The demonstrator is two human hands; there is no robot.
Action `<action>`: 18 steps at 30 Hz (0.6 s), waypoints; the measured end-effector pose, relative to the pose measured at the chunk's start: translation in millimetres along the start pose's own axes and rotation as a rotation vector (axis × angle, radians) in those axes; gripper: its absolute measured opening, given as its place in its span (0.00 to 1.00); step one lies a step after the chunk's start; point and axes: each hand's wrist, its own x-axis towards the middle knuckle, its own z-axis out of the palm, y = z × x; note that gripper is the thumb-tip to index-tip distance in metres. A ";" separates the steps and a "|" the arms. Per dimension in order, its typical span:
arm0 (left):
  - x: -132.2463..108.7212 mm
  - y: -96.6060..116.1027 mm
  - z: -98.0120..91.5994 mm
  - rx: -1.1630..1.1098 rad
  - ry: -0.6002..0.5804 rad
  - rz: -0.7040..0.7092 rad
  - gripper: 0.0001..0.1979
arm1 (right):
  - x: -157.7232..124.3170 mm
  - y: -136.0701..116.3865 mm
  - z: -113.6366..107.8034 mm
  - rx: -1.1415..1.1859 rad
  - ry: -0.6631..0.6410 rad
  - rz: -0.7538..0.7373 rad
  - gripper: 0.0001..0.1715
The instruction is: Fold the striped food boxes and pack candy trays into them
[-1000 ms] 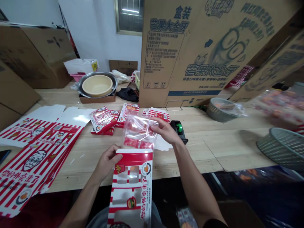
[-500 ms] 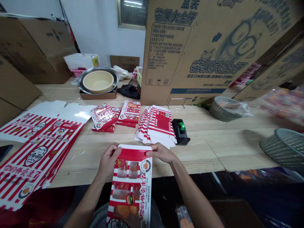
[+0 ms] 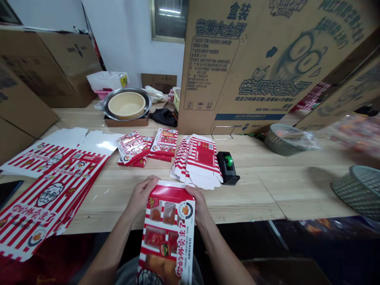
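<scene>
A long red-and-white striped box [image 3: 166, 237] with clear windows showing food-like pieces lies over my lap, its top end at the table's front edge. My left hand [image 3: 144, 194] grips its upper left corner, and my right hand [image 3: 197, 202] is closed on the upper right corner and side. Beyond the box, a fanned stack of folded striped cartons [image 3: 200, 158] rests beside a black tape dispenser [image 3: 228, 168] with green tape. Small filled boxes [image 3: 133, 146] sit in piles to the left of that stack.
Large flat striped sheets [image 3: 50, 194] cover the table's left side. Behind stand a cream bowl [image 3: 126, 105] in a metal basin and a tall cardboard box [image 3: 237, 71]. Green baskets [image 3: 359, 190] occupy the right, near plastic-wrapped items.
The box's top flap has folded down, so its end looks more closed. My right hand has shifted down around the corner, and the view has moved slightly.
</scene>
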 end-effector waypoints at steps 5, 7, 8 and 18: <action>-38.5 15.2 5.8 0.348 -0.049 0.469 0.34 | -6.9 -32.0 41.9 -0.172 0.186 -0.370 0.25; -55.7 14.1 11.5 0.471 -0.227 0.591 0.36 | -15.3 -38.9 58.2 -0.350 0.147 -0.555 0.25; -61.1 11.7 13.5 0.465 -0.241 0.586 0.35 | -19.7 -40.2 63.6 -0.412 0.067 -0.616 0.23; -49.6 14.4 -19.4 -0.072 0.254 0.212 0.25 | -11.3 -21.7 23.2 -0.604 0.072 -0.728 0.20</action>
